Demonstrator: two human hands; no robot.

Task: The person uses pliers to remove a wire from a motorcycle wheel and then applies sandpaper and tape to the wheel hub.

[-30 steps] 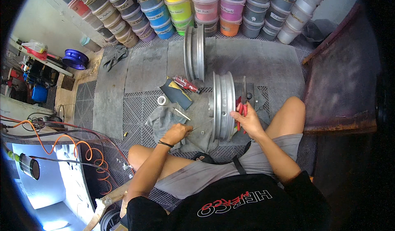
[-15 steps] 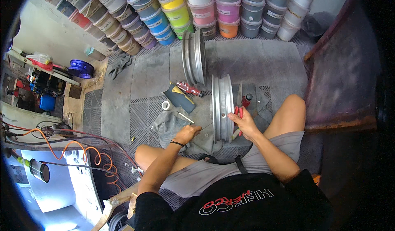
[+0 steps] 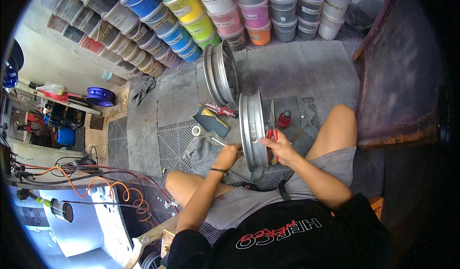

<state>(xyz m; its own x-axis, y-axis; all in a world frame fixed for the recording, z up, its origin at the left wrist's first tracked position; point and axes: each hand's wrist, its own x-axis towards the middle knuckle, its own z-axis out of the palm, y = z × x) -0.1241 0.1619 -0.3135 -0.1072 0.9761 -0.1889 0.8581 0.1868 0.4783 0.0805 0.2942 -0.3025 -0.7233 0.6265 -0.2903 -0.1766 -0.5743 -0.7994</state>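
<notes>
A silver wheel rim [image 3: 251, 130] stands upright on its edge between my hands. My left hand [image 3: 229, 156] is closed beside its left face; whatever the fingers pinch is hidden. On the other side, my right hand [image 3: 281, 150] grips a red-handled tool [image 3: 272, 134] with long, pointed metal jaws, its thumb against the rim. A grey cloth [image 3: 199, 154] lies under and left of my left hand, with a thin white stick [image 3: 218, 141] on it. Just beyond sits a roll of white tape [image 3: 196, 131]. A red bottle with a black cap [image 3: 284, 119] stands right of the rim.
A second silver rim [image 3: 220, 75] stands farther off. Near it lie a dark abrasive sheet [image 3: 211, 120] and another red bottle [image 3: 220, 110]. Stacked colored buckets [image 3: 191, 29] line the back. Orange coiled hose [image 3: 103, 185] hangs at left; a dark panel [image 3: 402, 87] rises at right.
My left hand has moved right, up close to the rim's left face. The near rim now leans a little, its top shifted left. My right hand still grips the red-handled tool.
</notes>
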